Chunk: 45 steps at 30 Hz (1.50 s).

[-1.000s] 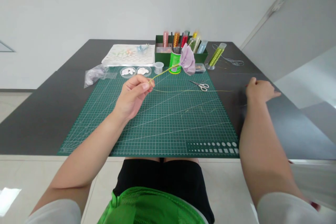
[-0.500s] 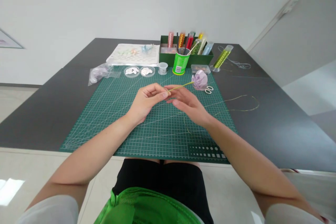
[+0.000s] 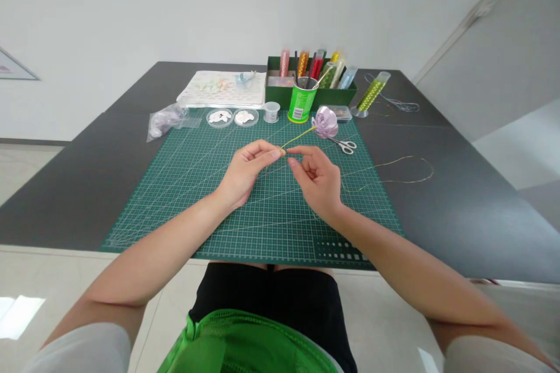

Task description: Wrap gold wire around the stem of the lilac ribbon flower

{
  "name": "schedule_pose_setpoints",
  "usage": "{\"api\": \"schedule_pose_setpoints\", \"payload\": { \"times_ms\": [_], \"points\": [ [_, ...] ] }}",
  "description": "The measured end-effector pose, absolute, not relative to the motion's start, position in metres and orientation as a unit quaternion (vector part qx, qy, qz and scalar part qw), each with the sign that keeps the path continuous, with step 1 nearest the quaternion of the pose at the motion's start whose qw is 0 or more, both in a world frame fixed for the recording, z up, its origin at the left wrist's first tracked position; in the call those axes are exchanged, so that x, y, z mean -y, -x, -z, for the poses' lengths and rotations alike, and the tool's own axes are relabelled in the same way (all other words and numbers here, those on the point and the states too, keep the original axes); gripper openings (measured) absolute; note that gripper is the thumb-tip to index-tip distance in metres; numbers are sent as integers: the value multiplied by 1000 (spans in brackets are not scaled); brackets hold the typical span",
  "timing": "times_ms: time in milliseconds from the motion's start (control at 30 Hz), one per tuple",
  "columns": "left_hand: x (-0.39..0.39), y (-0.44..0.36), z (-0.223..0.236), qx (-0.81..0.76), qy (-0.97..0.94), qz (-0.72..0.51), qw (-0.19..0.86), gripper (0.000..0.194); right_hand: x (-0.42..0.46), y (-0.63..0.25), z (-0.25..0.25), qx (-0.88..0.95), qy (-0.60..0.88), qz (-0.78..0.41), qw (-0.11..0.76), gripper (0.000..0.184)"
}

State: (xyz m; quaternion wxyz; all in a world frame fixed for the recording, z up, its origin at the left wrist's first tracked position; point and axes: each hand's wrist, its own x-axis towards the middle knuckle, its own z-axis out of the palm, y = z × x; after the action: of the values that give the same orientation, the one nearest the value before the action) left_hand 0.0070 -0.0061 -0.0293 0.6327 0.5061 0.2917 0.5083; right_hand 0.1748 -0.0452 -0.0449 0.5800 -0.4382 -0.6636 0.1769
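Note:
Between thumb and fingers, my left hand (image 3: 247, 170) pinches the lower end of a thin green stem. On the stem's far end is a pale purple artificial flower (image 3: 325, 122), raised above the mat and tilted to the right. My right hand (image 3: 318, 178) is close beside my left fingertips. Its index finger and thumb are apart, the other fingers curled in. A fine gold thread (image 3: 405, 182) loops over the table to the right and runs back toward my right hand; its near end is hidden. White-handled scissors (image 3: 347, 146) lie just beyond the flower.
A green cutting mat (image 3: 175, 186) covers the middle of the dark table. Along its far side stand a green can (image 3: 301, 106) with sticks, a dark green box (image 3: 278, 95) of thread spools, two dishes (image 3: 219, 118) of white pieces, and a plastic bag (image 3: 164, 121). One yellow-green spool (image 3: 371, 95) stands right.
My right hand has drawn back from around the stem and curled its lower fingers. The flower has swung slightly left and up, exposing more of the scissors. My left hand keeps its pinch.

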Motion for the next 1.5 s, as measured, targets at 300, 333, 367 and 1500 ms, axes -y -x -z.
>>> {"api": "schedule_pose_setpoints", "payload": {
  "times_ms": [300, 333, 367, 1500],
  "points": [
    [5, -7, 31, -286, -474, -494, 670, 23, 46, -181, 43, 702, 443, -52, 555, 16],
    [4, -7, 31, -288, -477, -495, 667, 23, 47, -182, 42, 706, 442, -46, 551, 16],
    [4, -7, 30, -292, -480, -496, 662, 22, 47, -182, 42, 711, 442, -40, 546, 17],
    [9, -3, 33, -360, -774, -441, 276, 11, 52, -219, -10, 722, 381, -292, 499, 16]
  ]
}}
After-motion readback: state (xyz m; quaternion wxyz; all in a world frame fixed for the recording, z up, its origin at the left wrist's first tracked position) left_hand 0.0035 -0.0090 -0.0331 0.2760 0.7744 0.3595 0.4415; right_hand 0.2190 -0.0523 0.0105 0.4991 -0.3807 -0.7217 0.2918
